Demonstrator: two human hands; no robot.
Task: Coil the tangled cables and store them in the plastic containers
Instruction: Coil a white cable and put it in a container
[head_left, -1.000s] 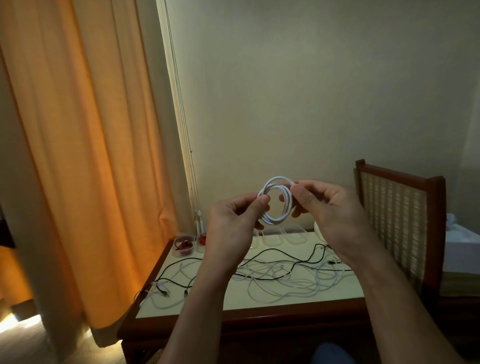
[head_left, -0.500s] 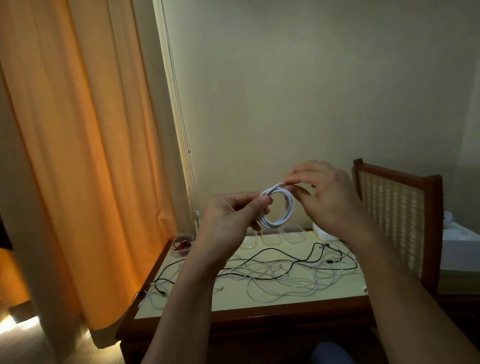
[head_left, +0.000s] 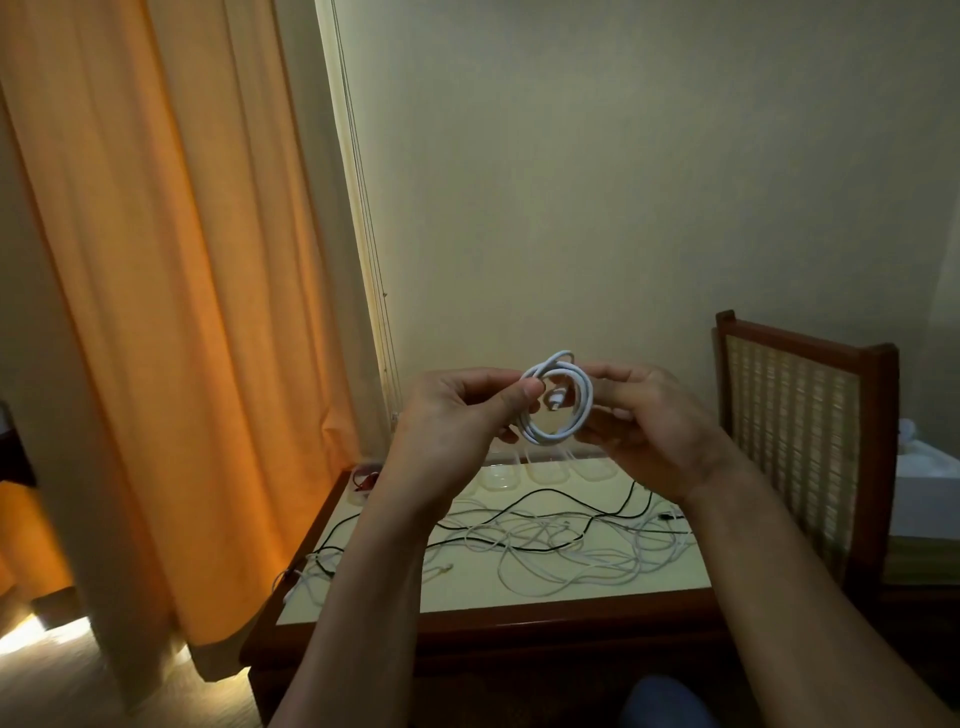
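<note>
A small white cable coil (head_left: 563, 431) hangs in the air above the table, with its plug end showing inside the ring. My left hand (head_left: 457, 415) pinches the coil's left side between thumb and fingers. My right hand (head_left: 644, 421) holds the coil's right side with curled fingers. Below lies a tangle of white and black cables (head_left: 561, 540) spread over the table. Several clear plastic containers (head_left: 545, 470) stand in a row at the table's back edge; one at the far left (head_left: 363, 480) holds something red.
The low wooden table (head_left: 519, 618) has a pale top and dark rim. A wooden chair back with woven panel (head_left: 800, 431) stands at its right. An orange curtain (head_left: 156, 312) hangs at the left, with a wall behind.
My right hand has dropped from above the coil to its right side and now holds it. The cable's plug end now sits inside the ring. My left hand keeps its pinch.
</note>
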